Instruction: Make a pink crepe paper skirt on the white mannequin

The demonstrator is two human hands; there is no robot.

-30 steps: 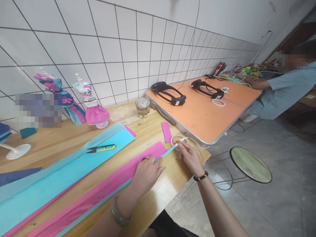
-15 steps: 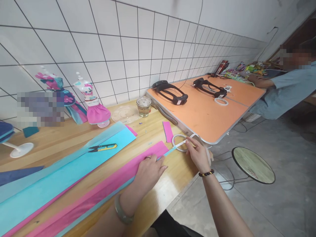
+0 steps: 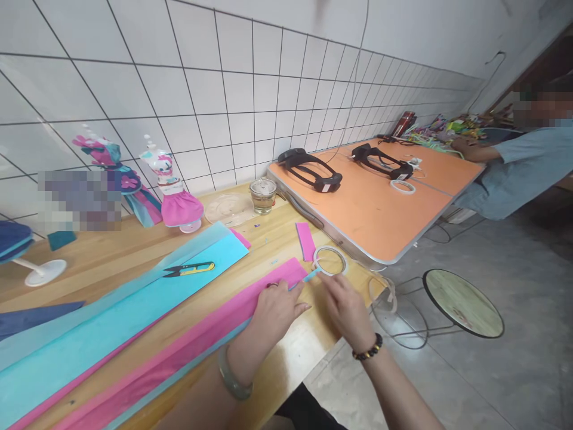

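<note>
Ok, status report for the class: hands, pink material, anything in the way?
Left hand resting on pink material. Right hand at end of blue strip, grip unclear. Tape roll lying close beyond right hand.

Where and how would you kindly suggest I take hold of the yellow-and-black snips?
Probably best by the yellow handle, coming from the right: the snips lie on the blue sheet, black blades pointing left.

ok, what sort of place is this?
Probably a small craft workshop: snips lie on a turquoise sheet, what looks like a tape roll sits near a long pink sheet, and a small figure in a pink skirt stands near the wall.
</note>
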